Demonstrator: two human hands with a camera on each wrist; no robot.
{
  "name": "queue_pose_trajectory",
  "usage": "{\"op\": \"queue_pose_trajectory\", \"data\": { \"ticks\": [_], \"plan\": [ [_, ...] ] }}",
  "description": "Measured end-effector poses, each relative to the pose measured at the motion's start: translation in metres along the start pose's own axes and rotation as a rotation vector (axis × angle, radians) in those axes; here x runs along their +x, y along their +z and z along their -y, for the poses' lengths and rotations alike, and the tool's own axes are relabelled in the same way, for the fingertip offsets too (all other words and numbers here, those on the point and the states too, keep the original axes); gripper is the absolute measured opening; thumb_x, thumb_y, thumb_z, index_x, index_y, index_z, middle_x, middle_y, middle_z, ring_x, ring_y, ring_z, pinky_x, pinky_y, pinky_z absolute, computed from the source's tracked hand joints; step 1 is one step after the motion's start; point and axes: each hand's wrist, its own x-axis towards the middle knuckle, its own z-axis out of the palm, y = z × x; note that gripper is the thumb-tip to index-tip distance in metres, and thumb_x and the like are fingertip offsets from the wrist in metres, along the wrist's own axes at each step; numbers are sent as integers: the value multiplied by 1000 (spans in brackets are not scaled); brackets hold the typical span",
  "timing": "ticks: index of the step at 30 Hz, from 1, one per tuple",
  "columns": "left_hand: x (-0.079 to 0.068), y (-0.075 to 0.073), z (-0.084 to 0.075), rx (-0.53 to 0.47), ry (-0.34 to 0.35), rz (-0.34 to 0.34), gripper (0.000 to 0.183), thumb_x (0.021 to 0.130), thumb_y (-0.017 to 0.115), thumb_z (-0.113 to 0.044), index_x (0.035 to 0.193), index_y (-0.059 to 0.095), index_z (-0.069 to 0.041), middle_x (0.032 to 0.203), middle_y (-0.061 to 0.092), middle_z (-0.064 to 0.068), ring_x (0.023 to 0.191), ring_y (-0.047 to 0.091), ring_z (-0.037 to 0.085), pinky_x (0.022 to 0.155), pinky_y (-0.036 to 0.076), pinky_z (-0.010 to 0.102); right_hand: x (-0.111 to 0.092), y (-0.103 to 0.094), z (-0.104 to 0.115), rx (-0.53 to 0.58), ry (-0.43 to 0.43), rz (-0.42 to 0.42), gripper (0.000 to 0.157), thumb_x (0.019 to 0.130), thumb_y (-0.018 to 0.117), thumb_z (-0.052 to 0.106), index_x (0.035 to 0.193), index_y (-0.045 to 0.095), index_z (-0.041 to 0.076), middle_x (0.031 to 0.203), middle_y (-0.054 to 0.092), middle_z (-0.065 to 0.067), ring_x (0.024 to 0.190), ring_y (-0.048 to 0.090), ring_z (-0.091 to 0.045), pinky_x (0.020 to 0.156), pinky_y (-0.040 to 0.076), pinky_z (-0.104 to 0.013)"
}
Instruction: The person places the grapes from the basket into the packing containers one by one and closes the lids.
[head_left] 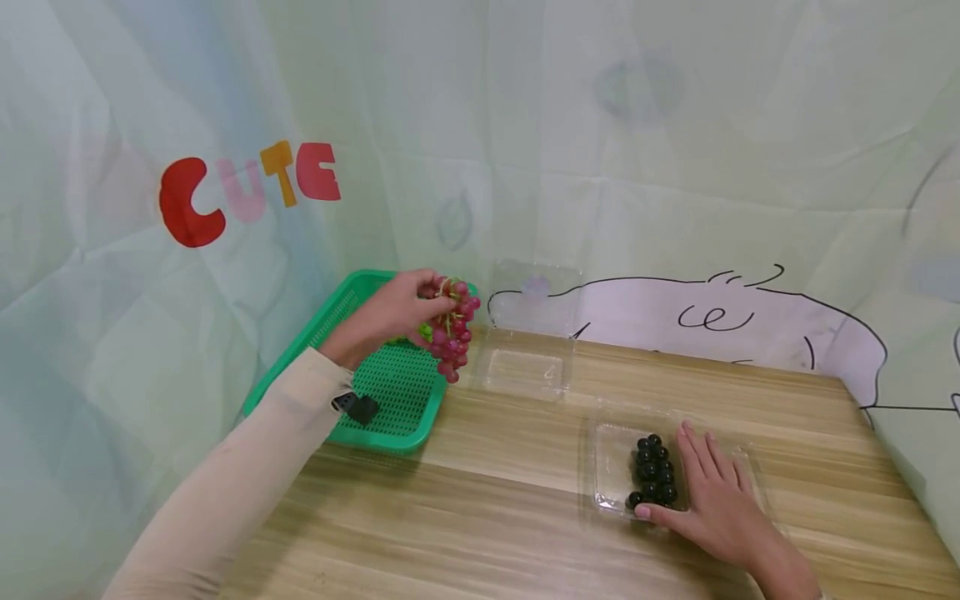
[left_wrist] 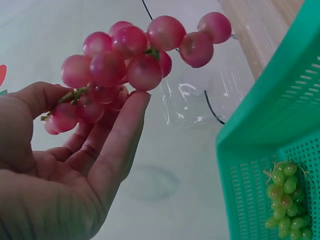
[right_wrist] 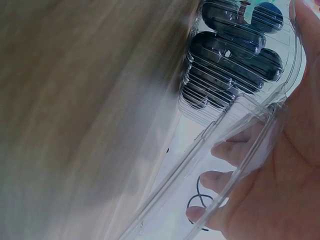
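Observation:
My left hand (head_left: 392, 310) pinches a bunch of red grapes (head_left: 452, 343) by its stem end, raised over the right side of the green plastic basket (head_left: 382, 447). The bunch hangs down from the fingers. In the left wrist view, a bunch of green grapes (left_wrist: 287, 200) lies inside the basket. My right hand (head_left: 716, 504) rests with straight fingers on a clear plastic box (head_left: 613, 471), its thumb at the near edge. Black grapes (head_left: 652, 471) lie in that box beside the hand, and the right wrist view shows them through its ribbed wall.
A second clear plastic box (head_left: 525, 371) stands at the back of the wooden table (head_left: 495, 492), its lid raised against the curtain. Printed curtains (head_left: 600, 183) close off the back and left side. A small black device (head_left: 363, 409) shows at the left wrist.

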Motion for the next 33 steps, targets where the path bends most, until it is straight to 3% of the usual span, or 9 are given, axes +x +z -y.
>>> {"op": "queue_pose_trajectory", "data": {
  "ticks": [15, 25, 33],
  "plan": [
    [-10, 23, -4, -197, -26, 136, 31, 100, 66, -25, 124, 55, -9, 116, 68, 15, 96, 72, 32, 73, 62, 50, -3, 0, 1, -15, 4, -1, 123, 80, 69, 73, 162, 10, 3, 168, 14, -20, 150, 16, -52, 109, 16, -79],
    [-14, 38, -7, -248, -35, 154, 26, 102, 63, -23, 121, 55, -7, 112, 70, 15, 93, 71, 26, 78, 60, 55, 0, -1, 2, -27, -19, -21, 124, 80, 69, 73, 163, 5, 6, 168, 14, -20, 150, 16, -52, 108, 17, -79],
    [-13, 52, -8, -265, -58, 144, 29, 101, 65, -22, 125, 56, -8, 114, 69, 14, 91, 70, 25, 74, 63, 49, 0, -2, 2, -33, -14, -21, 123, 80, 69, 73, 163, 7, 5, 168, 16, -20, 150, 16, -51, 108, 18, -79]
  ]
}}
